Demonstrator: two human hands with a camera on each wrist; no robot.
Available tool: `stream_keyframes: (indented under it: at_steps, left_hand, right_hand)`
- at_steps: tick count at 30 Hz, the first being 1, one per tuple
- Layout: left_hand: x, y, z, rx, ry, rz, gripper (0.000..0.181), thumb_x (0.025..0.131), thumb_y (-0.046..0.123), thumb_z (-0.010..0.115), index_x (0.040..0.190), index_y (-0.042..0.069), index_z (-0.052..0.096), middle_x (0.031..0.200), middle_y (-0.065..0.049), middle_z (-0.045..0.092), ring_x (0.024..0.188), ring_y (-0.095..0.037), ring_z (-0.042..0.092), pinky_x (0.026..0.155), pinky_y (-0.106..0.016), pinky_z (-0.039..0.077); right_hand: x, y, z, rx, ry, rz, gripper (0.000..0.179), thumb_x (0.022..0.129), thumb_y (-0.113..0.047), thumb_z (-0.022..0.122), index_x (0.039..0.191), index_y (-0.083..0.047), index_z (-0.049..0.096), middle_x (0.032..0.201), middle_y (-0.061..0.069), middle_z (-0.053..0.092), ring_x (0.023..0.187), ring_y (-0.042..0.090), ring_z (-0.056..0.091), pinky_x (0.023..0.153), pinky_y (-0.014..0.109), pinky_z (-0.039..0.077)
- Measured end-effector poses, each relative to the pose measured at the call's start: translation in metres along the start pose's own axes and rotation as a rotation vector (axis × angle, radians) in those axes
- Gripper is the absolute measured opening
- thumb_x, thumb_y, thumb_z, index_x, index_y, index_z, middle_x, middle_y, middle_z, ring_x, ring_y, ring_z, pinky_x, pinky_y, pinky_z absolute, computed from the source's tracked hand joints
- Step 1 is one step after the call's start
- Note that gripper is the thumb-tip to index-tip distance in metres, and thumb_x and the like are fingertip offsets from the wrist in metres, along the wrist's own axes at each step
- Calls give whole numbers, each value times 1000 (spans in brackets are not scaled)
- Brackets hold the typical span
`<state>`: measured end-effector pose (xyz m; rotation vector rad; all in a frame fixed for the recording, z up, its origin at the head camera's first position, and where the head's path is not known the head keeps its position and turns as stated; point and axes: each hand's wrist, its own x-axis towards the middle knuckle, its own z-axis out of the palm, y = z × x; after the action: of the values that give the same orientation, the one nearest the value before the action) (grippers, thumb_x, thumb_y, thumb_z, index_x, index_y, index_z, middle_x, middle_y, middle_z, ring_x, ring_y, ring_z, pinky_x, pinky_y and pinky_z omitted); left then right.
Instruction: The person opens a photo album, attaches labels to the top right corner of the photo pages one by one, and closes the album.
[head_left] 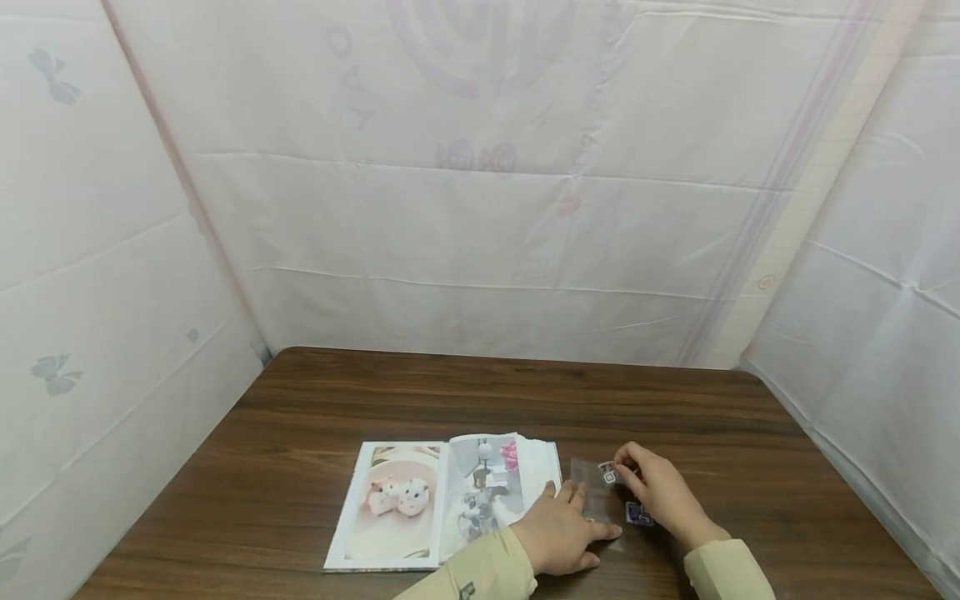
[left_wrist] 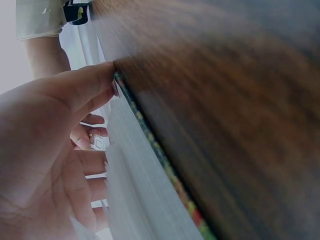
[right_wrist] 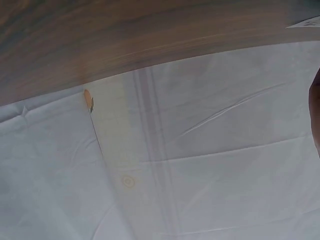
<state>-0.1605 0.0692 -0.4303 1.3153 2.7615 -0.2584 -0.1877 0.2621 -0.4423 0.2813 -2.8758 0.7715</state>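
Observation:
An open photo book (head_left: 345, 533) lies on the table, with a pink picture on its left page. My left hand (head_left: 558, 529) rests palm down over the book's right edge, fingers spread onto a clear plastic sheet (head_left: 592, 500) beside it. The left wrist view shows the book's page edges (left_wrist: 135, 165) under that hand (left_wrist: 45, 125). My right hand (head_left: 667, 496) pinches a small clear piece with a white square pattern (head_left: 608, 473) at the sheet's upper right. Below the right hand's fingers lies a small dark blue patterned square (head_left: 637, 513).
The brown wooden table (head_left: 300, 417) extends behind and to both sides of the book. Pale printed cloth (head_left: 465, 225) hangs along its back and sides. In the right wrist view, mostly cloth (right_wrist: 210, 150) and the table's edge show.

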Motion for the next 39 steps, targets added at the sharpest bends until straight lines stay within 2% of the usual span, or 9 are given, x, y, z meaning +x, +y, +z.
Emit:
stream_keyframes:
  at_steps: [6, 15, 21, 28, 32, 36, 39]
  left_hand:
    - [0, -1, 0, 6, 0, 0, 47, 84, 57, 44, 129, 55, 29, 141, -3, 40, 131, -24, 37, 102, -42, 38]
    - [-5, -4, -1, 33, 19, 3, 49, 84, 60, 41, 130, 56, 27, 141, -2, 39, 131, -23, 37, 101, -41, 38]
    - [-8, -5, -1, 5, 30, 13, 53, 83, 59, 44, 133, 54, 25, 141, -3, 39, 131, -22, 37, 101, -40, 39]
    - [-15, -8, -1, 53, 133, 36, 52, 81, 60, 47, 131, 46, 38, 137, -2, 44, 128, -20, 41, 101, -38, 39]
    - [-23, -13, -1, 103, 182, 10, 50, 80, 60, 49, 126, 42, 45, 135, -1, 46, 128, -19, 41, 101, -37, 39]
    - [-34, -23, -2, 109, 227, -15, 48, 82, 58, 48, 126, 39, 47, 136, -2, 46, 127, -19, 42, 102, -36, 38]
    - [-43, -33, -3, 108, 296, -24, 48, 83, 56, 49, 126, 37, 47, 135, -5, 47, 126, -21, 44, 101, -37, 39]
  right_hand:
    - [3, -1, 2, -4, -4, -3, 5, 86, -16, 59, 88, -17, 55, 76, -10, 55, 64, -1, 46, 58, 17, 42]
    - [4, -5, 9, 1, -27, 43, 6, 86, -18, 59, 88, -15, 54, 74, -9, 53, 60, 2, 42, 54, 17, 38]
    - [3, -7, 10, -6, -8, 47, 4, 86, -17, 58, 86, -16, 55, 72, -9, 53, 59, 2, 41, 53, 17, 37]
    - [2, -5, 11, -34, 2, 51, 4, 86, -17, 59, 86, -18, 55, 72, -9, 52, 58, 2, 40, 53, 17, 36]
    - [1, -4, 11, -38, 8, 42, 5, 85, -18, 59, 85, -17, 55, 71, -9, 51, 57, 1, 39, 51, 18, 35]
    - [1, -3, 13, -43, 20, 29, 5, 86, -17, 59, 85, -18, 55, 70, -10, 51, 56, 0, 39, 51, 17, 35]
    - [1, -3, 14, -51, 32, 22, 6, 85, -16, 59, 84, -19, 55, 71, -10, 51, 57, 0, 40, 52, 17, 36]
